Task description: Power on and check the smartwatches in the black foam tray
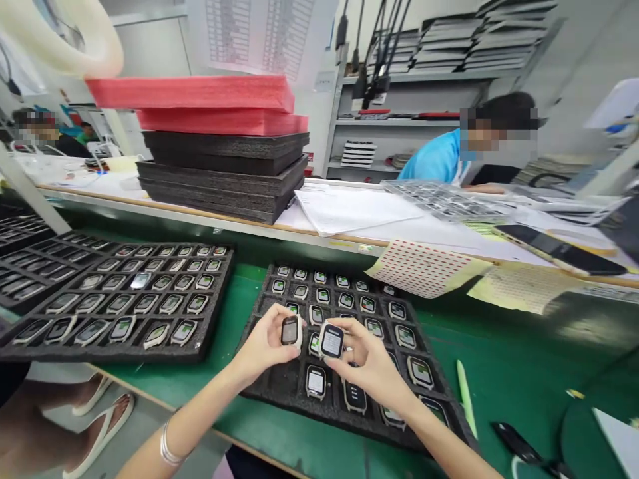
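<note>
Head view: left hand pinching dark-screened smartwatch; right hand, close by, gripping lit-screen smartwatch. Under both hands, black foam tray of more smartwatches on green tabletop. Second foam tray left of left hand; pale-green pen-like tool right of right hand.

Rough foam tray, glossy watch screens, smooth green tabletop

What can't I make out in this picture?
All in the head view:
Watch in the left hand: screen details too small to read.
Tray below: some slots hidden by the right hand.
Wall sheet: print too blurred, top cut off by the picture's edge.
</note>
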The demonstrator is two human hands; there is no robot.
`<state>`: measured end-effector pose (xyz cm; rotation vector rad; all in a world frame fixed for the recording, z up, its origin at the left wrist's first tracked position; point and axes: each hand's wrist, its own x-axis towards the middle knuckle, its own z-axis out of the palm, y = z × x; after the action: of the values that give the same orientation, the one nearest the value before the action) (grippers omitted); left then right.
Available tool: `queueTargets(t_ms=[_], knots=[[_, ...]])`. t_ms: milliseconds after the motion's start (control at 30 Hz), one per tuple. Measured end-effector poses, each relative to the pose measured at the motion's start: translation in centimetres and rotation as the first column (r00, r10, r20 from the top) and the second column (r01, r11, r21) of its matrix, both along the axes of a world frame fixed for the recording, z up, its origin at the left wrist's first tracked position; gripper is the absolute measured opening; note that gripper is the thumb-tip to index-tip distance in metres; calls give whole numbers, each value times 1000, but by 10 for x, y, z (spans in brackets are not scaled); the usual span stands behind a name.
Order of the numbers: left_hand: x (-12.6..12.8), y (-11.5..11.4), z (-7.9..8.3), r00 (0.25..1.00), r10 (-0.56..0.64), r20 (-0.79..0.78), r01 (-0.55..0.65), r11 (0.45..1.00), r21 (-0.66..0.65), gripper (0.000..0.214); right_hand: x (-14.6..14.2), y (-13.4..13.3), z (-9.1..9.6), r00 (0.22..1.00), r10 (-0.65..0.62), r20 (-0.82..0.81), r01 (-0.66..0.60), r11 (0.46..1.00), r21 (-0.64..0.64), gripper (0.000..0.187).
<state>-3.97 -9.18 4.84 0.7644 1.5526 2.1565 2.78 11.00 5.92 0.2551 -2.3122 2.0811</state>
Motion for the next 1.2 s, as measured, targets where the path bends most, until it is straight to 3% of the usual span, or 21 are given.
queueTargets(t_ms=[167,367,567,700,833,1000,1200], knots=[[5,24,15,990,-14,142,1,996,88,42,-2,13,4,998,1,64,10,985,-175,50],[6,33,15,951,25,309,-37,999,33,58,3,16,7,997,-10,75,33,950,-310,47],[13,32,11,883,-105,457,45,989,140,56,9,14,7,985,-164,50,171,964,-204,28],[20,34,11,889,-87,450,39,993,114,47,11,12,9,971,-235,34,237,961,-144,24],[23,34,11,921,-66,384,34,995,90,34,14,11,10,979,-202,-13,197,968,-156,25],[22,35,9,955,-48,293,33,998,56,33,21,6,13,986,-163,-32,155,971,-183,27],[29,30,16,934,-68,352,11,987,161,43,27,3,14,988,-153,12,153,967,-202,31]])
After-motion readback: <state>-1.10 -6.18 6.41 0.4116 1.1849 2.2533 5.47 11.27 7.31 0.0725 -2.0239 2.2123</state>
